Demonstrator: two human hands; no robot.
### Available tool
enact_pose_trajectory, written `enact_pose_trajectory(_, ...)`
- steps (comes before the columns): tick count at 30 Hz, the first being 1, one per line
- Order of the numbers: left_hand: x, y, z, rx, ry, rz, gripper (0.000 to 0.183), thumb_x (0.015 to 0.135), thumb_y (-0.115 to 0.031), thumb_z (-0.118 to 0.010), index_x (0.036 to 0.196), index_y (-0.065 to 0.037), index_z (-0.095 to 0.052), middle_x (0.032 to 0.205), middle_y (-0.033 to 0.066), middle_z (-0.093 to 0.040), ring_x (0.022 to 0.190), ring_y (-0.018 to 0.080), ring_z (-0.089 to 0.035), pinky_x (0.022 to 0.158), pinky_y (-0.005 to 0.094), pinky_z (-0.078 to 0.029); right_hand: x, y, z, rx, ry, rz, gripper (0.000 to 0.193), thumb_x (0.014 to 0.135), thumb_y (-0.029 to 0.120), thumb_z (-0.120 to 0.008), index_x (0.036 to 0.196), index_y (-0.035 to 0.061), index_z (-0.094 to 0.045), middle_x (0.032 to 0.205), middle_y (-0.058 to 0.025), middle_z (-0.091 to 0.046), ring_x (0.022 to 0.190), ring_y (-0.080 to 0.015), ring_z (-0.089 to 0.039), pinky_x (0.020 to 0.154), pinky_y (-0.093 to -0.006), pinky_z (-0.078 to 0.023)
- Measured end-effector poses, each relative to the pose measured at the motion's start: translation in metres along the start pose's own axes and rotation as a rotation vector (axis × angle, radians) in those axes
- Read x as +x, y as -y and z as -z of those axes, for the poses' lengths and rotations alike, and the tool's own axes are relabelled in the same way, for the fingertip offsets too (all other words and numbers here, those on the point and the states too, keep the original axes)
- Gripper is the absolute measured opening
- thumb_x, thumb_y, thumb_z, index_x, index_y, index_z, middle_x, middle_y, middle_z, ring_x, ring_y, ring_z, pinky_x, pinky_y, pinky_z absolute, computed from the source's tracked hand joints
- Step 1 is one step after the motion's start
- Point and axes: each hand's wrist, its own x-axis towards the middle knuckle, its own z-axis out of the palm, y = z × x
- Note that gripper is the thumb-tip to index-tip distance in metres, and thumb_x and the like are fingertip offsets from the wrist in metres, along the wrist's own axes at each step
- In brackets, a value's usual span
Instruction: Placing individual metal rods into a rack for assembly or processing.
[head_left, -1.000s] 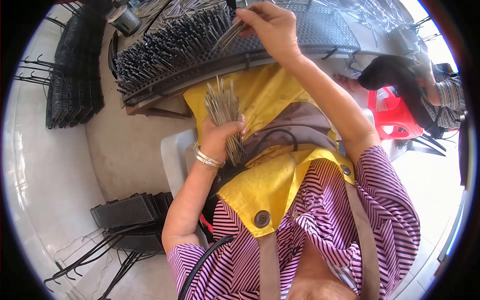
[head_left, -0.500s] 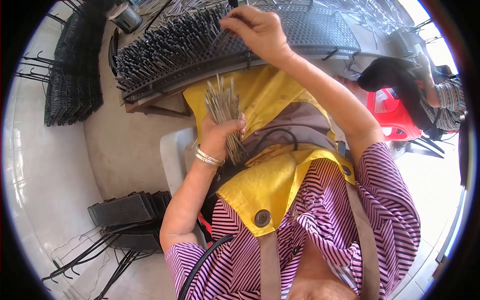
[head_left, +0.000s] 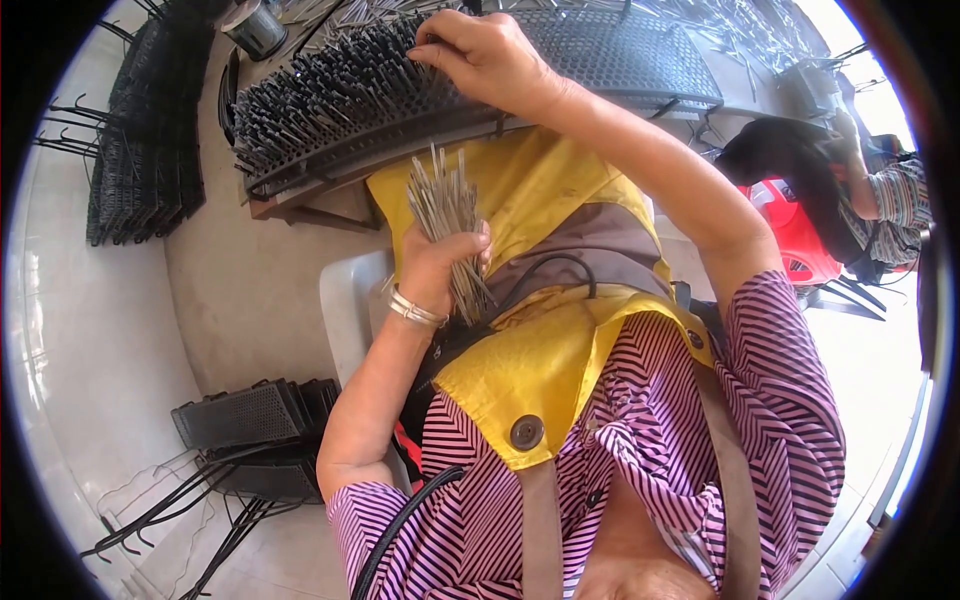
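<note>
Rods [head_left: 437, 192] at centre look thin, stiff and light, best gripped mid-length; the left hand [head_left: 440, 265] clasps the bunch, the right hand [head_left: 485, 58], upper centre, seems to pinch another.

I see a metal can [head_left: 257, 31], black racks [head_left: 145, 135] stacked left, red plastic seat [head_left: 803, 252] right near co-worker's striped sleeve [head_left: 900, 190].

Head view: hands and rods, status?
Left hand grips thin rod bundle. Right hand at perforated rack, grip unclear. Dense standing rods crowd the rack's left part.
</note>
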Motion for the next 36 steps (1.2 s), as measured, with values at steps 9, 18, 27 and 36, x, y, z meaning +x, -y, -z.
enact_pose_trajectory(9,0.001,0.001,0.002,-0.011,0.004,-0.011,0.016,0.066,0.004,-0.059,0.081,0.004,-0.054,0.067,0.0098,-0.056,0.055,0.0165,-0.054,0.049,0.0266,-0.044,0.001,-0.007,-0.003,0.078,0.102,-0.043,0.015,0.076,0.018,-0.062,0.079,0.0045,-0.057,0.055,-0.0126,-0.053,0.051,-0.0296,-0.054,0.048,-0.0346,-0.043)
enact_pose_trajectory(18,0.001,0.000,0.001,-0.015,-0.005,0.001,0.016,0.066,0.004,-0.059,0.081,0.003,-0.054,0.068,0.0096,-0.057,0.055,0.0163,-0.054,0.049,0.0264,-0.045,0.012,-0.008,-0.013,-0.015,0.225,-0.110,0.020,0.075,0.022,-0.062,0.079,0.0023,-0.059,0.058,-0.0148,-0.055,0.058,-0.0309,-0.055,0.055,-0.0366,-0.044)
enact_pose_trajectory(27,-0.001,0.000,0.001,0.001,-0.018,0.008,0.017,0.066,0.004,-0.060,0.082,0.002,-0.053,0.068,0.0090,-0.057,0.055,0.0158,-0.054,0.049,0.0261,-0.045,0.007,0.001,-0.014,-0.003,0.133,-0.134,0.018,0.073,0.020,-0.062,0.078,0.0036,-0.059,0.062,-0.0153,-0.057,0.062,-0.0321,-0.057,0.058,-0.0382,-0.045)
enact_pose_trajectory(36,-0.002,-0.001,0.000,0.002,-0.022,0.012,0.018,0.066,0.004,-0.060,0.083,0.002,-0.053,0.067,0.0088,-0.057,0.054,0.0154,-0.054,0.048,0.0261,-0.044,0.010,0.000,-0.018,-0.123,0.267,-0.127,0.019,0.073,0.022,-0.062,0.071,0.0034,-0.058,0.060,-0.0161,-0.056,0.062,-0.0348,-0.055,0.058,-0.0408,-0.044)
